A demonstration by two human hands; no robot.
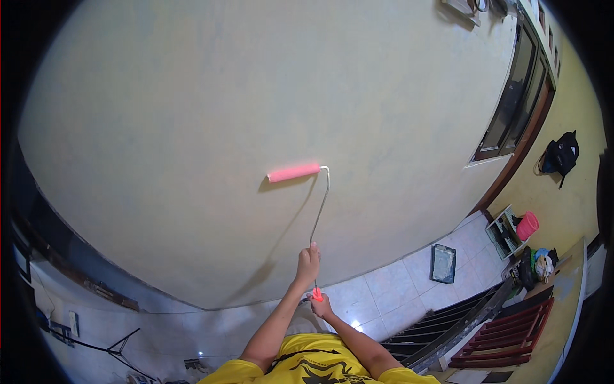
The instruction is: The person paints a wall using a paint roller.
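A paint roller with a pink sleeve (293, 173) lies against the pale wall (192, 128), its shadow falling below and to the left. From the sleeve's right end a thin metal rod bends down toward me. My left hand (308, 264) is wrapped around that rod, partway down. Lower and slightly to the right, my right hand (321, 306) grips the roller's orange handle (317, 294). Most of the handle is hidden by the fingers.
A paint tray (442, 264) sits on the tiled floor (390, 285) to the right. Beyond it stand a small rack (505, 232) and a pink bucket (527, 226). Dark metal railing (441, 326) runs at lower right; a window (515, 89) is upper right. A black stand (118, 349) is lower left.
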